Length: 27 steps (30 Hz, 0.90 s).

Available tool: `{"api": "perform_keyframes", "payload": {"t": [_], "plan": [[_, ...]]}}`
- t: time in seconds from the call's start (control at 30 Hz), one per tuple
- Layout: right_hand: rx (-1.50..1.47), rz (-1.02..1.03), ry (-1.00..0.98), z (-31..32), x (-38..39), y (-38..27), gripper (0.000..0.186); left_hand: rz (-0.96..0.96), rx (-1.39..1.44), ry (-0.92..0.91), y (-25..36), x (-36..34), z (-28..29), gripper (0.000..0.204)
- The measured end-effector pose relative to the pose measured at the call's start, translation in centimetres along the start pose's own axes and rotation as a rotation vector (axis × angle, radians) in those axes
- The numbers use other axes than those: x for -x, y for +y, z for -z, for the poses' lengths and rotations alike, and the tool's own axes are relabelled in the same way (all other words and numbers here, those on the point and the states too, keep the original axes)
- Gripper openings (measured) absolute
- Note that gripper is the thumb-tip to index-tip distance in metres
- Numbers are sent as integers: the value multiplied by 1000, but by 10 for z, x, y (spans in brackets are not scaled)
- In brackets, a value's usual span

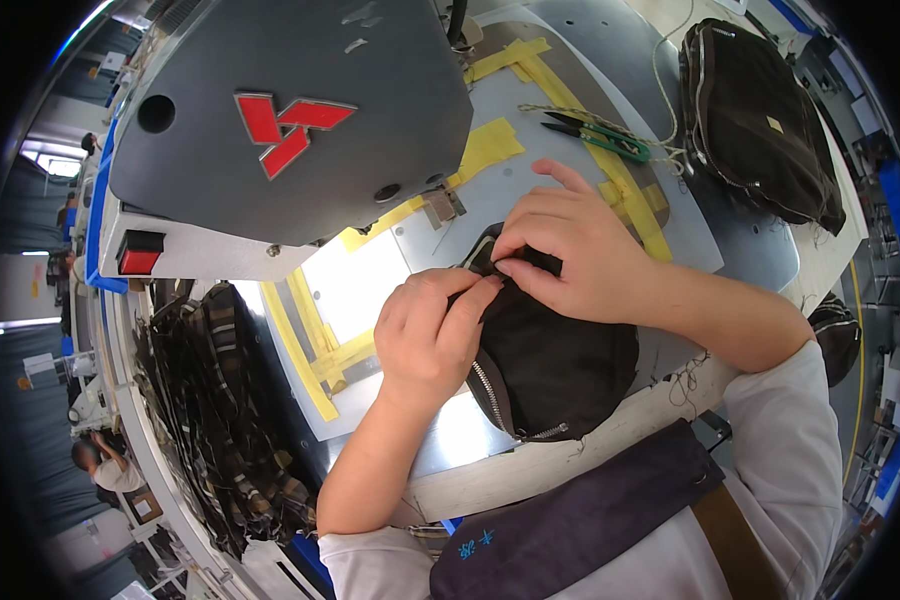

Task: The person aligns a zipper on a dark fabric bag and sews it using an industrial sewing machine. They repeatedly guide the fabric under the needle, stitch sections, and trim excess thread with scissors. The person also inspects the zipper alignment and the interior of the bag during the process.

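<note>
A black fabric bag piece [560, 365] with a silver zipper along its lower left edge lies on the work plate in front of me. My left hand [432, 325] pinches its upper edge between thumb and fingers. Close beside it, my right hand [575, 245] grips the same edge, with the little finger lifted away. The fingertips of both hands nearly meet, and the bit of cloth between them is mostly hidden. Beyond my right hand, thread snips [600, 138] with green handles lie on the plate, next to a pale cord [667, 90].
A grey sewing machine head [310, 190] with a red emblem stands at upper left, its red switch [140, 252] below. Yellow tape [315, 370] marks the plate. A finished-looking black bag [760, 120] sits at upper right. Plaid fabric pieces [215, 400] hang at left.
</note>
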State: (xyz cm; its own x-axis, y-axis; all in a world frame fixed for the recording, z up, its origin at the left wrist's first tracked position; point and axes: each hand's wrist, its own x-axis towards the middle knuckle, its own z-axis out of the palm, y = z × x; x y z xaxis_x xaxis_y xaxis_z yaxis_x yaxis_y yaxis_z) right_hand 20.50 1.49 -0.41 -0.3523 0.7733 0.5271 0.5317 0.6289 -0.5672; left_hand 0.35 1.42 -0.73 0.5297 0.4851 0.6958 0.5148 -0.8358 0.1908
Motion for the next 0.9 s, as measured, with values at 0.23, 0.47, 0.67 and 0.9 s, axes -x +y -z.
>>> {"api": "perform_keyframes", "payload": {"t": [0.23, 0.47, 0.67, 0.9], "plan": [[15, 58, -25, 4, -1, -5, 10, 35, 24, 88, 3, -3, -8, 29], [34, 102, -1, 2, 1, -4, 10, 134, 96, -13, 4, -1, -7, 30], [36, 124, 1, 2, 1, -6, 11, 179, 118, 27, 5, -2, -9, 29], [89, 238, 37, 1, 1, -4, 13, 247, 146, 5, 7, -1, -7, 31]]}}
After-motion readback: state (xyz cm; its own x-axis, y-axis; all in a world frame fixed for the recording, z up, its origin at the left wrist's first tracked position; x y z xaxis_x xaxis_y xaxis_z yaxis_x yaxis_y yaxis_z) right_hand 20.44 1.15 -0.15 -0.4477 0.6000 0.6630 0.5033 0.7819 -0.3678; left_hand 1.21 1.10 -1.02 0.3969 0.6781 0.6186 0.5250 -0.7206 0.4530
